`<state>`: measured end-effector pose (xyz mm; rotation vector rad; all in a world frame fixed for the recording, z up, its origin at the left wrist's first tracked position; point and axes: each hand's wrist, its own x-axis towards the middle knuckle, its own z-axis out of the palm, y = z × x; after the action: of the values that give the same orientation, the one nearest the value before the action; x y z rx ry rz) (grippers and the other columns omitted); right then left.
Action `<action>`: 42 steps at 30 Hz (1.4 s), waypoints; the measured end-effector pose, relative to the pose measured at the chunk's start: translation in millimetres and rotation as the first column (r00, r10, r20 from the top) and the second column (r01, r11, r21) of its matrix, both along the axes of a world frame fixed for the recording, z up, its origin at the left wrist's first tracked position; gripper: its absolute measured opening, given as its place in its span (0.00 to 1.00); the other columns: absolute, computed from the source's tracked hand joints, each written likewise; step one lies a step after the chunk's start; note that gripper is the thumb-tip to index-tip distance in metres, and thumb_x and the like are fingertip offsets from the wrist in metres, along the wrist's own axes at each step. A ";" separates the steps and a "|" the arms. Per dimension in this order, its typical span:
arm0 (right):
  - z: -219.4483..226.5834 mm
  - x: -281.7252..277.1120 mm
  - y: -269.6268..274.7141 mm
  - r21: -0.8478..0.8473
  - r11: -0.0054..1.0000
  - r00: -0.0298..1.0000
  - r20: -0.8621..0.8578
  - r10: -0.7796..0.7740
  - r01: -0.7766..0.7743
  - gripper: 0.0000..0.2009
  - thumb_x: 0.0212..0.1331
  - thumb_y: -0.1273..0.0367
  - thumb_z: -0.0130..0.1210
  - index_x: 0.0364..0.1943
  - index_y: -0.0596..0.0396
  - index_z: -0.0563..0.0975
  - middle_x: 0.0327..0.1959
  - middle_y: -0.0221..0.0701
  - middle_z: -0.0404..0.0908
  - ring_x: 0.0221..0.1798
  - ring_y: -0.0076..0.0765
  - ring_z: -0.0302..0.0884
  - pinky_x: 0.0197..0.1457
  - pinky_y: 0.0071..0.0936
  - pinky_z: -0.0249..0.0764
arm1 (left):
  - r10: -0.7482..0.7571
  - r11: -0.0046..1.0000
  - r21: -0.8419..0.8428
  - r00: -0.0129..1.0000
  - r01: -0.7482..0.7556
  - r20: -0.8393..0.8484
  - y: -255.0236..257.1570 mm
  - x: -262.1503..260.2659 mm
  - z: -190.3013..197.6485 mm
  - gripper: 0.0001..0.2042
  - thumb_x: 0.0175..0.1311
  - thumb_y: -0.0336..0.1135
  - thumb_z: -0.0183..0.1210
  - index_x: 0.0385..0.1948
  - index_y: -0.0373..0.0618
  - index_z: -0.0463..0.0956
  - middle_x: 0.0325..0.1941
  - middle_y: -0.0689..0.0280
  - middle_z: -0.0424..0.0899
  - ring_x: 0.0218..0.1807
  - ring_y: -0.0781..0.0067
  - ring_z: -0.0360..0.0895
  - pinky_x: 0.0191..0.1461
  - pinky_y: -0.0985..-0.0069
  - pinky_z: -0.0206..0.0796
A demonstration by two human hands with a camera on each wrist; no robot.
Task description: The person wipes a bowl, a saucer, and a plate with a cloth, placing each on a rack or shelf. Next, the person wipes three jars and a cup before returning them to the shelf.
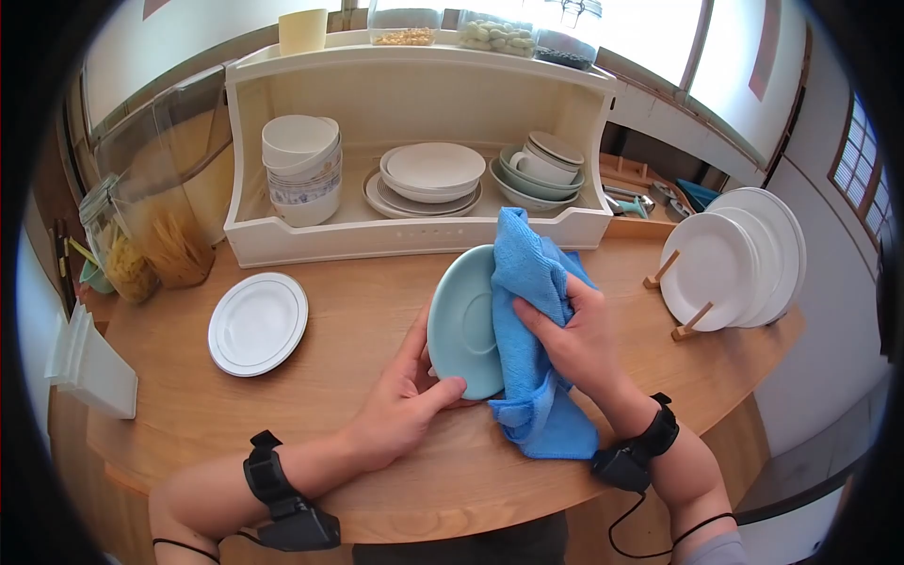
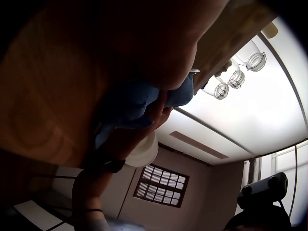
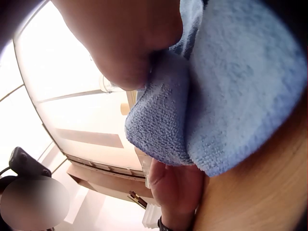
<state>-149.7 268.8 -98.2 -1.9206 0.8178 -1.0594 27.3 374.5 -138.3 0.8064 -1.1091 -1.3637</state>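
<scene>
Between left thumb and fingers | green saucer | blue cloth touching

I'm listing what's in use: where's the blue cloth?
In the head view, the blue cloth is just right of center, gripped by the right hand and covering the right edge of the green saucer.

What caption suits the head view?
Left hand holds a green plate while the right grips a blue cloth against it.

Bright windows rise behind a wooden table.
</scene>
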 end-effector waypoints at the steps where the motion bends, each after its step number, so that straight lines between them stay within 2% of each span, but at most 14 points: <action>1: -3.1 2.1 0.7 -0.094 0.995 0.999 0.002 0.040 -0.040 0.10 0.54 0.74 0.58 0.41 0.61 0.77 0.41 0.35 0.79 0.44 0.29 0.76 0.48 0.25 0.70 | -0.034 0.999 0.013 0.999 0.035 -0.039 0.2 0.4 2.9 0.37 0.64 0.21 0.46 0.70 0.58 0.34 0.68 0.64 0.54 0.64 0.68 0.62 0.61 0.65 0.68; 4: -9.5 6.4 5.9 -0.277 0.950 0.989 -0.023 0.145 -0.146 0.13 0.49 0.77 0.58 0.42 0.60 0.77 0.47 0.39 0.75 0.50 0.40 0.74 0.53 0.28 0.69 | -0.062 0.996 0.063 0.994 0.068 -0.094 -0.5 1.9 2.6 0.37 0.64 0.22 0.47 0.70 0.58 0.35 0.67 0.64 0.56 0.64 0.68 0.62 0.61 0.65 0.68; 7: -3.2 5.9 12.1 -0.232 0.792 0.820 -0.259 0.510 -0.565 0.14 0.42 0.78 0.59 0.38 0.58 0.80 0.43 0.37 0.77 0.46 0.41 0.76 0.50 0.29 0.71 | -0.041 0.986 0.154 0.994 0.057 -0.103 -2.0 7.0 -0.1 0.35 0.64 0.21 0.47 0.70 0.57 0.39 0.65 0.63 0.59 0.62 0.66 0.65 0.60 0.65 0.69; 12: -4.4 -14.7 -1.7 -0.239 0.823 0.804 -0.465 0.369 -0.516 0.11 0.40 0.73 0.60 0.32 0.58 0.81 0.35 0.39 0.79 0.39 0.46 0.77 0.42 0.34 0.74 | 0.029 0.989 0.150 0.981 0.000 -0.191 -1.6 6.7 3.5 0.34 0.61 0.19 0.47 0.68 0.54 0.45 0.62 0.61 0.63 0.59 0.63 0.69 0.57 0.63 0.73; 16: -5.5 -19.9 -19.1 -0.439 0.872 0.928 -0.371 0.043 -0.216 0.13 0.40 0.76 0.60 0.35 0.58 0.81 0.34 0.37 0.78 0.38 0.43 0.77 0.42 0.32 0.74 | -0.017 0.987 0.159 0.993 0.036 -0.119 -1.8 6.1 4.8 0.34 0.59 0.19 0.47 0.68 0.52 0.45 0.62 0.62 0.63 0.60 0.65 0.68 0.57 0.63 0.72; 18: 0.1 -12.1 -16.4 -0.536 0.844 0.988 -0.139 -0.068 -0.017 0.14 0.40 0.78 0.60 0.37 0.58 0.81 0.34 0.37 0.78 0.38 0.42 0.77 0.43 0.31 0.74 | -0.041 0.990 0.129 0.997 0.050 -0.066 0.2 0.6 9.6 0.35 0.59 0.19 0.48 0.69 0.52 0.44 0.62 0.63 0.64 0.60 0.66 0.68 0.57 0.63 0.73; 24: -3.7 6.4 3.0 -0.551 0.788 0.962 -0.146 0.232 -0.274 0.22 0.39 0.82 0.56 0.46 0.58 0.76 0.42 0.38 0.75 0.45 0.46 0.75 0.46 0.33 0.74 | -0.073 0.986 0.149 0.997 0.070 0.017 0.6 2.3 8.0 0.35 0.59 0.19 0.48 0.69 0.52 0.44 0.60 0.64 0.66 0.58 0.68 0.69 0.53 0.64 0.75; 26: 0.3 1.7 6.3 -0.456 0.715 0.846 -0.347 0.406 -0.530 0.22 0.37 0.80 0.57 0.44 0.57 0.76 0.42 0.38 0.75 0.44 0.47 0.74 0.46 0.35 0.74 | -0.071 0.983 0.169 0.997 0.069 0.007 0.5 4.2 6.5 0.35 0.59 0.19 0.48 0.68 0.51 0.46 0.58 0.63 0.67 0.57 0.68 0.70 0.51 0.64 0.76; 32: -2.0 -20.4 4.9 -0.367 0.703 0.762 -0.517 0.390 -0.609 0.09 0.35 0.75 0.59 0.27 0.57 0.78 0.28 0.32 0.76 0.33 0.43 0.76 0.36 0.35 0.74 | 0.019 0.985 0.171 0.998 -0.008 -0.065 -0.9 5.1 1.1 0.31 0.55 0.17 0.47 0.64 0.48 0.55 0.53 0.61 0.71 0.49 0.65 0.76 0.45 0.65 0.79; 34: -1.0 -29.1 -8.0 -0.481 0.759 0.861 -0.465 0.203 -0.439 0.09 0.36 0.76 0.57 0.28 0.56 0.79 0.27 0.35 0.76 0.31 0.46 0.75 0.34 0.34 0.74 | 0.082 0.983 0.178 0.985 -0.054 -0.154 -1.8 5.2 2.6 0.30 0.54 0.19 0.47 0.63 0.48 0.56 0.52 0.60 0.71 0.48 0.64 0.77 0.45 0.65 0.80; 36: -1.6 -36.0 -27.5 -0.648 0.749 0.990 -0.106 0.090 -0.138 0.06 0.40 0.75 0.54 0.26 0.59 0.77 0.23 0.31 0.76 0.26 0.38 0.75 0.32 0.30 0.73 | 0.135 0.977 0.179 0.983 -0.112 -0.122 -1.0 9.6 4.8 0.28 0.54 0.21 0.48 0.61 0.45 0.58 0.51 0.59 0.72 0.47 0.65 0.77 0.47 0.66 0.78; 37: 0.8 -35.9 -29.0 -0.648 0.750 0.991 -0.100 0.087 -0.131 0.06 0.40 0.75 0.54 0.26 0.59 0.77 0.23 0.31 0.76 0.26 0.38 0.75 0.32 0.30 0.73 | 0.171 0.970 0.203 0.972 -0.137 -0.159 -1.3 11.3 7.7 0.27 0.53 0.22 0.49 0.59 0.42 0.60 0.49 0.60 0.74 0.46 0.66 0.77 0.47 0.68 0.77; 39: 5.3 -35.5 -29.6 -0.110 0.965 0.896 0.408 -0.175 0.239 0.03 0.44 0.75 0.51 0.24 0.61 0.76 0.22 0.26 0.75 0.25 0.26 0.72 0.31 0.24 0.70 | 0.219 0.953 0.236 0.970 -0.190 -0.105 0.1 15.0 8.5 0.19 0.60 0.28 0.52 0.54 0.37 0.67 0.45 0.61 0.78 0.45 0.72 0.77 0.48 0.74 0.73; 42: -1.8 -37.6 -32.6 0.230 0.973 0.885 0.449 -0.120 0.015 0.05 0.46 0.76 0.50 0.27 0.61 0.76 0.25 0.25 0.75 0.30 0.19 0.71 0.33 0.19 0.70 | 0.145 0.973 0.179 0.989 -0.144 0.008 5.7 4.2 14.3 0.17 0.67 0.38 0.53 0.53 0.38 0.69 0.45 0.62 0.79 0.45 0.75 0.77 0.47 0.76 0.72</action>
<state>-187.2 236.2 -99.9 -1.3798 0.6963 -1.3401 31.5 380.2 -124.0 0.9946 -0.9141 -1.3538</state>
